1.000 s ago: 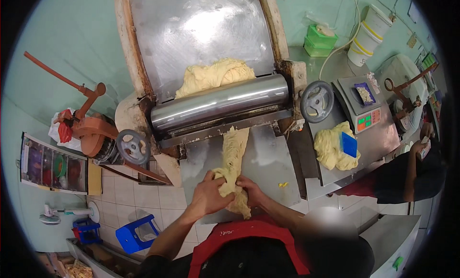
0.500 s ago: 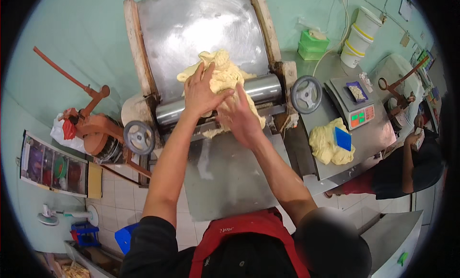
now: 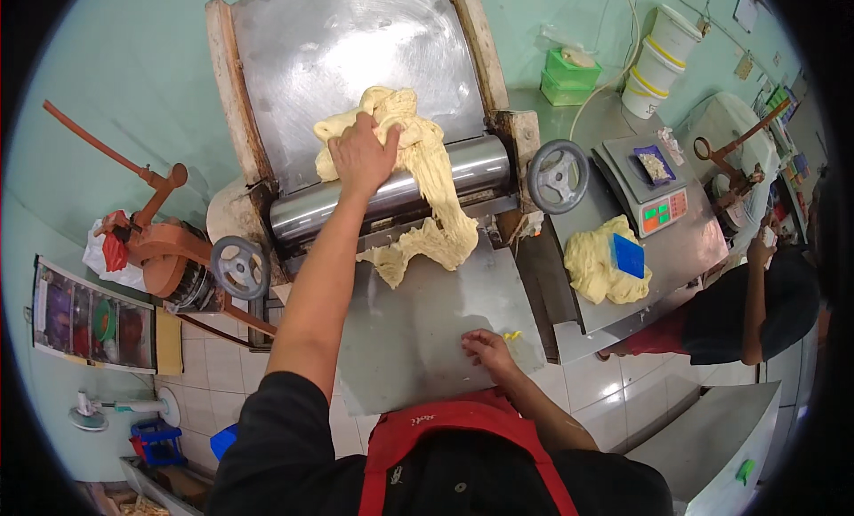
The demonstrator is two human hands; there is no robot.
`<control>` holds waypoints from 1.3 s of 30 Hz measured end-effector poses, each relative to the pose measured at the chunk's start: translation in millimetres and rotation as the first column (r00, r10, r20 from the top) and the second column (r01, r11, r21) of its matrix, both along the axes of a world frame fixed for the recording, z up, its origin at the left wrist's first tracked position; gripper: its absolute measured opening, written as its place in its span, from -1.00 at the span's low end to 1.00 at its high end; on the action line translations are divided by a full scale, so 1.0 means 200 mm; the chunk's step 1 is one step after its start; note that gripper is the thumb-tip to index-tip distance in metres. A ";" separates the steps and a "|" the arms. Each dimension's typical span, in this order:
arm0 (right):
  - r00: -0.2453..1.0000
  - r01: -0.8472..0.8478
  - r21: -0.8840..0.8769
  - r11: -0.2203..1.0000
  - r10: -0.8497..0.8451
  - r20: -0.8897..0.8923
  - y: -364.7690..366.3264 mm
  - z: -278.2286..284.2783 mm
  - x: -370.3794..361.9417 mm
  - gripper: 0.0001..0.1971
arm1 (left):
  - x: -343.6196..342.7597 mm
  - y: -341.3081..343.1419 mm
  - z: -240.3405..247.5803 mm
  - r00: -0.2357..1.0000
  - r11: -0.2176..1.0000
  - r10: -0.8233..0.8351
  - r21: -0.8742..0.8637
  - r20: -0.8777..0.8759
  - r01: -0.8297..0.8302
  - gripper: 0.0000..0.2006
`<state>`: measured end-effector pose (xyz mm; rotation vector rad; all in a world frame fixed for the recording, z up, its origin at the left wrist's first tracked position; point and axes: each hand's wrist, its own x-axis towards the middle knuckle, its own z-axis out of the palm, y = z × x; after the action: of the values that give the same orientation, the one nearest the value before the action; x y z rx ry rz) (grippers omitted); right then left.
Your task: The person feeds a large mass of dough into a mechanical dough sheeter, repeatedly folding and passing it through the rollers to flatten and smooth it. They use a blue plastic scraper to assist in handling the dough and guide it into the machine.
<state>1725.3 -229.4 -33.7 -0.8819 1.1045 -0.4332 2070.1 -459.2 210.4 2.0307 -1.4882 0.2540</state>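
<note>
A lump of pale yellow dough (image 3: 427, 156) lies over the steel roller (image 3: 307, 206) of a dough sheeter. Its upper part rests on the sloped metal plate (image 3: 356, 44), and a ragged flap hangs over the front onto the flat metal tray (image 3: 418, 325). My left hand (image 3: 363, 158) grips the upper part of the dough, its fingertips sunk in and partly hidden. Low over the tray's right side, close to my apron, my right hand (image 3: 487, 350) is loosely curled with fingers apart and nothing visible in it. A small yellow thing (image 3: 512, 335) shows beside it, too small to name.
Handwheels (image 3: 559, 177) flank the roller. On the steel table (image 3: 685, 249) at right are another dough lump (image 3: 587, 267) with a blue scraper (image 3: 628, 255), a digital scale (image 3: 660, 213), green boxes (image 3: 569, 76) and stacked white buckets (image 3: 660, 62). A co-worker (image 3: 756, 302) stands at far right.
My right hand has left the dough and come back toward my body over the tray. The dough now hangs farther down the front of the roller. My left hand stays on the upper part.
</note>
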 end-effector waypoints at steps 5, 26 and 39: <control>0.992 -0.109 -0.138 0.984 0.100 -0.071 -0.20 -0.04 0.10 -0.70 | -0.09 0.32 -0.15 0.973 0.952 -0.231 -0.201 0.016 0.230 -0.48; 0.941 -0.321 0.002 0.947 0.319 0.114 -1.77 -0.58 0.37 -0.49 | 0.25 0.58 -2.01 0.297 0.999 0.021 0.006 -0.955 -0.051 -0.35; 0.866 -0.313 0.544 0.779 -0.002 0.500 -0.63 -0.21 0.28 -0.30 | -0.13 1.26 -1.06 0.662 0.801 0.087 0.448 -0.744 0.398 -0.67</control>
<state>1780.6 -355.7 -75.0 -0.2513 0.6258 -0.1087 2044.5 -207.3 -2.0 1.9948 -1.2454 -1.1412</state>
